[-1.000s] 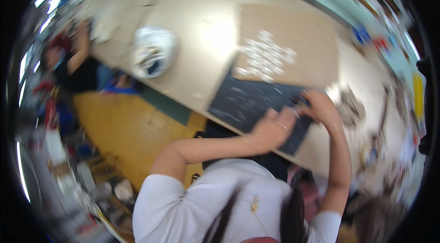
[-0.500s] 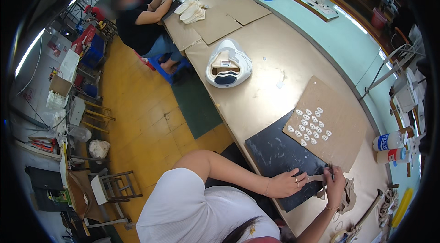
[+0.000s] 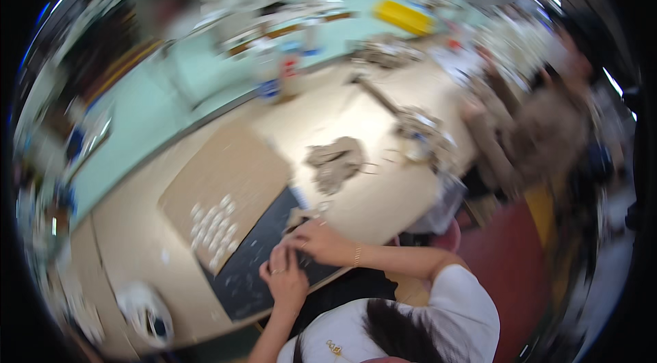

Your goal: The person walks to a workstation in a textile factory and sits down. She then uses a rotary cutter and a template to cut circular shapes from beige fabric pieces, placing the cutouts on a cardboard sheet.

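Down at the near edge of the workbench, both my hands met over the dark cutting mat. My left hand lay on the mat, fingers curled inward, a ring showing on one finger. My right hand came in from the right with a thin bracelet at the wrist, its fingertips drawn together against the left hand's fingertips at a small pale piece lying on the mat's far corner. The picture was smeared by motion, so I could not tell for certain whether the fingers pinched that piece or only pressed on it.

Just beside the mat, on its far left side, lay a brown cardboard sheet, and rows of small white pieces sat on its near end, close to my left hand. Farther off on the bench rested a crumpled grey heap of material, well apart from my hands, with another cluttered heap beyond it. A white bowl-like thing stood at the bench's near left end. Two bottles stood at the far edge by the pale green surface. Another person, blurred, sat at the right.
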